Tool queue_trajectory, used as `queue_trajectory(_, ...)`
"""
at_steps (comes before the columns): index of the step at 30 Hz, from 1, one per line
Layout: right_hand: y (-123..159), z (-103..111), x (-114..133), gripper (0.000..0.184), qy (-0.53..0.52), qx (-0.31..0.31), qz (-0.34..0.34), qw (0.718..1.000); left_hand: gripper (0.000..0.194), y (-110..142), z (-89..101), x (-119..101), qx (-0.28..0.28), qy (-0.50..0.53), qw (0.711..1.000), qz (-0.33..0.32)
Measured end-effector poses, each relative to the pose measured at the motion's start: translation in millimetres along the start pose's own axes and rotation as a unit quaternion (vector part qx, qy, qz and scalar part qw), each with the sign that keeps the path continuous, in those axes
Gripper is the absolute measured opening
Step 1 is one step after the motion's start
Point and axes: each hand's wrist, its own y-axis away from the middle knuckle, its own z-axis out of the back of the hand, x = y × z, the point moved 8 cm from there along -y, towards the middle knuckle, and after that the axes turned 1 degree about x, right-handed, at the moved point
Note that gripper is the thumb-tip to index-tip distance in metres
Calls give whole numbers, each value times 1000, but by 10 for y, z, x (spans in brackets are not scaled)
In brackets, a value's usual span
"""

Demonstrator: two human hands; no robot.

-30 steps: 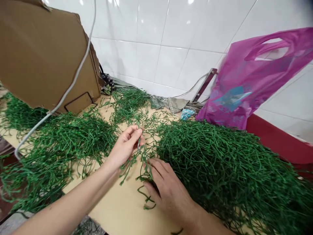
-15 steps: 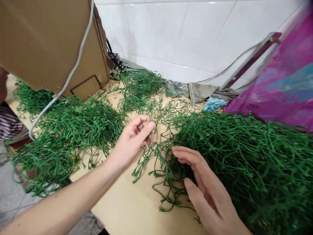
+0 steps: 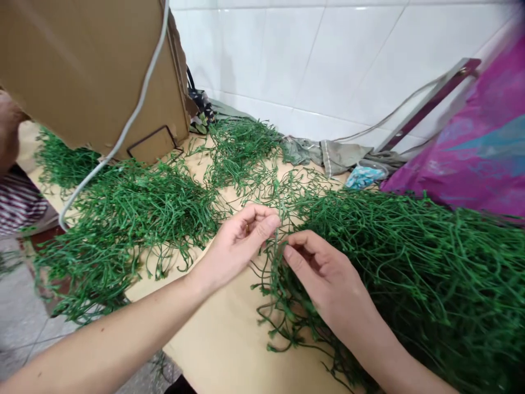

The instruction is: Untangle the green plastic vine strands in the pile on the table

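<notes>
My left hand (image 3: 240, 241) is closed in a pinch over the middle of the table, with a thin green plastic plant stem at its fingertips. Just to its right, my right hand (image 3: 328, 279) is pinched too, its thumb and forefinger together on a green stem at the edge of the big pile. That large pile of green artificial stems (image 3: 435, 262), with small knobby branched ends, fills the right side. Loose stems (image 3: 283, 328) hang out from the pile below my hands. Exactly how many stems each hand holds is hidden by the fingers.
More stem heaps lie at left (image 3: 143, 213) and at the back (image 3: 241, 145) of the tan tabletop (image 3: 221, 339). A cardboard sheet (image 3: 94, 71) with a grey cable (image 3: 139, 104) stands at left, near another person's arm (image 3: 8, 131). A purple plastic bag (image 3: 463, 158) leans at right.
My left hand has moved right. My right hand has come in from open fingers to a pinch beside it. The view has shifted slightly left.
</notes>
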Motion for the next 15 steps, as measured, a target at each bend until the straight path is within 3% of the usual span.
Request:
queue_trajectory(4, -13, 51, -78, 15, -53, -17, -3, 998, 17, -17, -89, 79, 57, -4, 998, 16)
queue_trajectory(9, -9, 122, -150, 11, -78, -29, -12, 996, 20, -27, -71, 100, 50, -50, 997, 9)
queue_trajectory(15, -10, 133, -143, 4, -134, -36, 18, 990, 22, 6, -175, 199, 101, -28, 991, 82)
